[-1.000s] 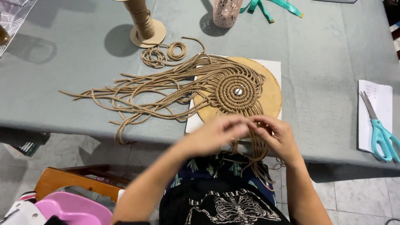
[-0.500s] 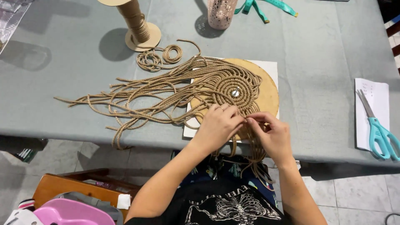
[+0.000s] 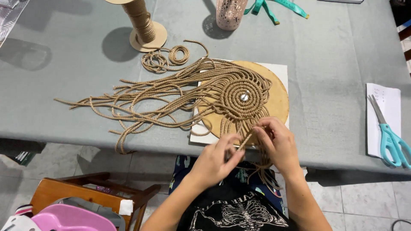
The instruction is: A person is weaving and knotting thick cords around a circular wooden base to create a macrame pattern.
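Nearest, at the table's front edge: left hand [image 3: 214, 159] and right hand [image 3: 277, 144] close together, fingertips pinched on the same few tan cords [image 3: 249, 137] between them, cord ends trailing down past the edge toward the lap. Just beyond, a coiled macramé spiral [image 3: 242, 96] of tan braided cord, tight rings around a small silver pin at the centre, lying on a round wooden board [image 3: 279, 96], itself on a white square sheet [image 3: 201, 134]. Loose cord strands [image 3: 128, 105] fanned out leftward from the spiral across the grey-blue table [image 3: 334, 55], wavy and overlapping, a few hanging over the front edge. Farther back, two small cord coils [image 3: 169, 59] beside the strands. At far right, teal-handled scissors [image 3: 387, 130] resting on a white paper slip [image 3: 383, 115] with faint writing, well apart from the hands. Toward the far edge, a wooden spool [image 3: 143, 23] wound with the same tan cord, upright on its round base; right of it a pink perforated cup [image 3: 231, 13], contents not visible; beside that a teal tape measure [image 3: 278, 5]. Below the table at lower left, a wooden chair [image 3: 85, 194] with a pink object [image 3: 72, 219] on it.
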